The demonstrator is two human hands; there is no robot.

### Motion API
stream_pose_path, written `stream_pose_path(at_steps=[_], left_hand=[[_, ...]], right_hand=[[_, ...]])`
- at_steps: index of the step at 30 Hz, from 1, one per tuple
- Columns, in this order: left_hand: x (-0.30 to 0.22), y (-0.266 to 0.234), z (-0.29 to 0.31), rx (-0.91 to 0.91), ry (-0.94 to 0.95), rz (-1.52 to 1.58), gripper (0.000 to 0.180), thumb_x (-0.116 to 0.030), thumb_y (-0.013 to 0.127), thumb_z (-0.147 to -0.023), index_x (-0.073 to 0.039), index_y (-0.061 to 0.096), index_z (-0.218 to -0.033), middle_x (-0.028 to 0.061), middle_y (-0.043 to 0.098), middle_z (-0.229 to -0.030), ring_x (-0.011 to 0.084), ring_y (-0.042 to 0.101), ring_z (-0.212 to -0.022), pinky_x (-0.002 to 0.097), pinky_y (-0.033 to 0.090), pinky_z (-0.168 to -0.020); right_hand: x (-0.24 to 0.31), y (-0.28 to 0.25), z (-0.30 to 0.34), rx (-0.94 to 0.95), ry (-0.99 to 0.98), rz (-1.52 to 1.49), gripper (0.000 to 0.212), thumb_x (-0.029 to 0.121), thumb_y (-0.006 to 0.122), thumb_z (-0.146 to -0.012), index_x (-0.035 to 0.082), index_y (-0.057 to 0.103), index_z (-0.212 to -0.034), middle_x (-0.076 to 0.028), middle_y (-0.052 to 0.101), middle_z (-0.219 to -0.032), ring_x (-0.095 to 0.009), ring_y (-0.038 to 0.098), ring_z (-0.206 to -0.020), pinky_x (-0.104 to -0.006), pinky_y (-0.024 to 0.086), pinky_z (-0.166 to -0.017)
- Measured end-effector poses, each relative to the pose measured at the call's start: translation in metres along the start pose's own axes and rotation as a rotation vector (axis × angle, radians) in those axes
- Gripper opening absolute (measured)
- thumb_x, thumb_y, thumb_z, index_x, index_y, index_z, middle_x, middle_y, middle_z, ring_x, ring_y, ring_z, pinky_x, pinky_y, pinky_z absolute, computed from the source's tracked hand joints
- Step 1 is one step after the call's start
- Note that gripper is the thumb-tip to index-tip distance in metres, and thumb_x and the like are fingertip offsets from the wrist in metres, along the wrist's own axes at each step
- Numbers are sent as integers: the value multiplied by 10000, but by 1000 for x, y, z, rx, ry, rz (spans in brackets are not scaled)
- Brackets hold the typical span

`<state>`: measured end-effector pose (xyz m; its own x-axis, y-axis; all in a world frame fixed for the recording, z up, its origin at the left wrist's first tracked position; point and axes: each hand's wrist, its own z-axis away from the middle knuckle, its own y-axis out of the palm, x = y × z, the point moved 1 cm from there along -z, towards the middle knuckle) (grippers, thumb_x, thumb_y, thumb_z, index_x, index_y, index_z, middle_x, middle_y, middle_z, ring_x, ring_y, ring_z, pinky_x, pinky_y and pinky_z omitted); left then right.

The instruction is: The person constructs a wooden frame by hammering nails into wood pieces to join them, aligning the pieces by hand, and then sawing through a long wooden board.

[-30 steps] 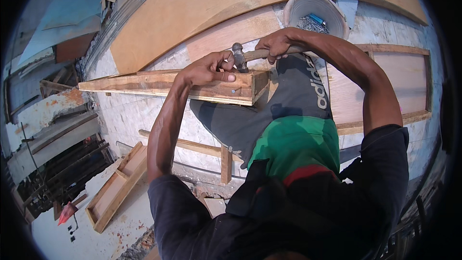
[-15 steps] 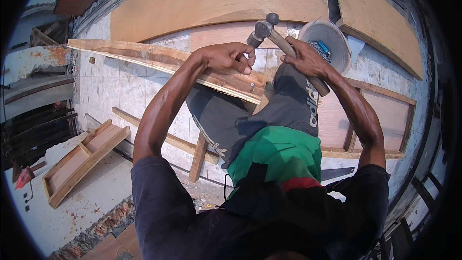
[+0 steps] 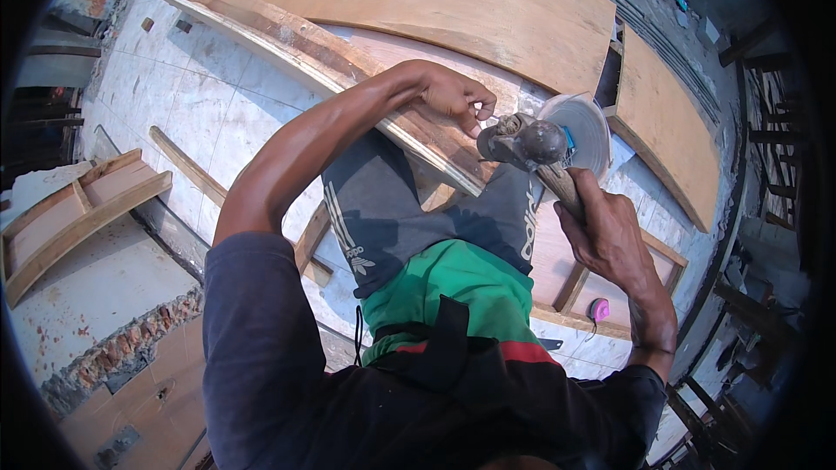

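My right hand [image 3: 605, 231] is wrapped round the wooden handle of a ball-peen hammer [image 3: 542, 141], its head raised at the near end of a long plywood-and-timber piece [image 3: 305, 61]. That piece slants from the far left to my lap, its end over my thighs. Resting on the timber's near end, my left hand [image 3: 453, 97] has its fingers curled together in a pinch, close to the hammer head. Whatever sits between those fingertips is too small or hidden to name. The hammer head partly hides the timber's end.
Just beyond the hammer stands a pale bucket [image 3: 588, 135] with a blue item inside. Large plywood panels [image 3: 461, 9] lie at the back. Framed panels are at the right [image 3: 570, 287] and left [image 3: 83, 200]. A pink round object [image 3: 599, 309] sits by the right frame.
The hammer has come nearer and rises with its head toward the camera; my right hand has shifted down its handle. The view has turned, and my left hand stays pinched on the timber.
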<state>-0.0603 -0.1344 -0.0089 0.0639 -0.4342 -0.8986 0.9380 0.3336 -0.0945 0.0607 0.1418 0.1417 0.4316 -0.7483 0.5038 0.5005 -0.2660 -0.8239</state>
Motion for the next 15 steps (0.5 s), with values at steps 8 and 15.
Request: stream_pose_path(at_steps=[8, 15], left_hand=[[11, -1, -7, -2, -17, -4, 401, -344, 802, -807, -112, 538, -1001, 10, 496, -841, 162, 459, -828, 338, 361, -708], [-5, -4, -7, 16, 41, -151, 386, -328, 772, -842, -96, 494, -977, 30, 486, -841, 179, 447, -850, 349, 357, -734]], right_hand=[[17, -17, 22, -446, -108, -175, 352, 57, 634, -944, -17, 463, -1243, -66, 573, -911, -115, 529, -739, -258, 450, -661], [1, 25, 9, -115, -39, 1, 429, 81, 639, -927, -1, 445, -1301, -173, 540, -658, -253, 504, -494, -378, 429, -536]])
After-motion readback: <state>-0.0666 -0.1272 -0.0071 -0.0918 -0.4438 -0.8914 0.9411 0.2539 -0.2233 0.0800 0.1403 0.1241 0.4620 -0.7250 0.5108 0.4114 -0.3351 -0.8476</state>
